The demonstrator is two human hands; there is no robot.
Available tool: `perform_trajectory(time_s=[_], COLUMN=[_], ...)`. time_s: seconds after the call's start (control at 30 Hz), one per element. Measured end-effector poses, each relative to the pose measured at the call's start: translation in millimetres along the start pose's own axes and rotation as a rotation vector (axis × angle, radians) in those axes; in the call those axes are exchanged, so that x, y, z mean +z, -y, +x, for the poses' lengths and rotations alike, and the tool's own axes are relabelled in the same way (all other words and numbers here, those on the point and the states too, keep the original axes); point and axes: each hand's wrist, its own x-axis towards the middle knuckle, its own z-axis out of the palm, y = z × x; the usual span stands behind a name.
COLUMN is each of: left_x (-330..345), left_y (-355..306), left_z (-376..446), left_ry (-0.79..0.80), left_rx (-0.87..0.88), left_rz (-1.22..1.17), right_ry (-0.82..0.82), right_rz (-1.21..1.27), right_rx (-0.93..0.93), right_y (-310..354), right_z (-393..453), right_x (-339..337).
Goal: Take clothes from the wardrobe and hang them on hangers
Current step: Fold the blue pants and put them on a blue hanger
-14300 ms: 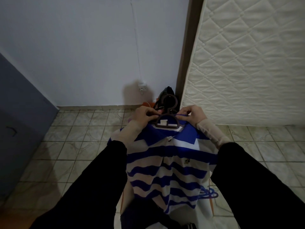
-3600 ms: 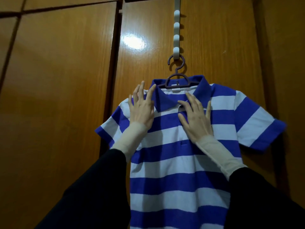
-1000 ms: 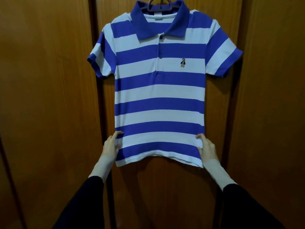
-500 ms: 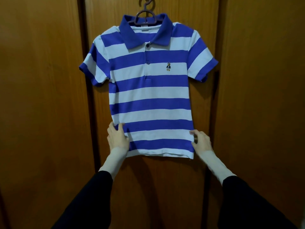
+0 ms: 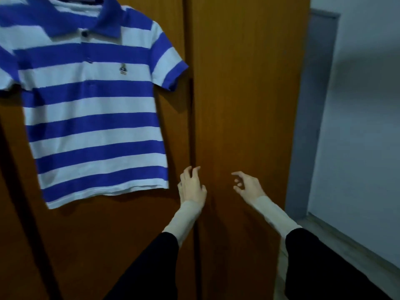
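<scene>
striped polo shirt (image 5: pixel 93 118) hanging flat against the wooden wardrobe doors (image 5: pixel 244 105), upper left. left hand (image 5: pixel 192 187) just right of the hem, at the door seam, fingers loosely curled, holding nothing. right hand (image 5: pixel 249 186) beside it, likewise slack and empty

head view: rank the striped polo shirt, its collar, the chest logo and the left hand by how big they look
1. striped polo shirt, cut off at the top and left edges
2. collar and left hand: look alike; the hand is nearer the camera, so no ranking
3. chest logo
</scene>
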Motion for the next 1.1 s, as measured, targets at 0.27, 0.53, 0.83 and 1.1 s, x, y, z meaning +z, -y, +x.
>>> perform_trajectory(time_s=[0.27, 0.53, 0.83, 1.1], left_x=[129.2, 239.8, 326.1, 370.6], left_y=[-93.6, -190.8, -295.3, -352.8], left_z=[-54.7, -116.8, -183.7, -250.8], left_ry=[0.333, 0.701, 0.954, 1.162], left_rx=[0.115, 0.269, 0.515, 0.571], left_rz=[-0.132, -0.253, -0.396, -0.486], right_ry=[-0.014, -0.077, -0.221, -0.255], right_rz=[-0.119, -0.175, -0.254, -0.278], right_rx=[0.264, 0.64, 0.948, 1.181], right_y=[-109.9, -206.5, -276.3, -304.8], right_z=[-78.5, -181.2, -265.5, -342.2], right_x=[-63.8, -126.2, -184.6, -211.8])
